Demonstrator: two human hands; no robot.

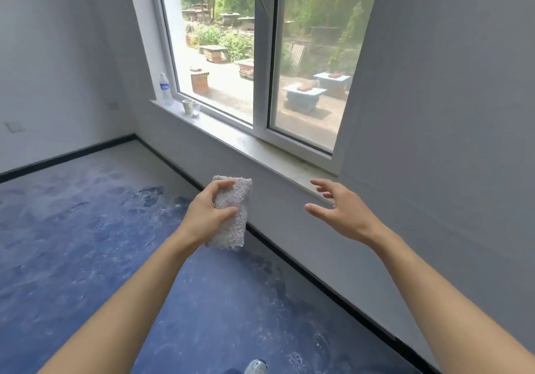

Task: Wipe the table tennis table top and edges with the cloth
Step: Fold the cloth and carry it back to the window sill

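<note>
One cloth [234, 229], left hand [206, 215], below windowsill [246, 148].

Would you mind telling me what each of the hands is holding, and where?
The left hand grips the folded cloth around its upper middle, thumb and fingers wrapped across it. The right hand holds nothing, fingers spread in the air.

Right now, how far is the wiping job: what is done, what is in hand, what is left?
Done: nothing visible beyond having the cloth. In hand: the left hand grips the folded cloth; the right hand is open by the window sill. Left: no table tennis table is in view, so top and edges probably all remain.
</note>
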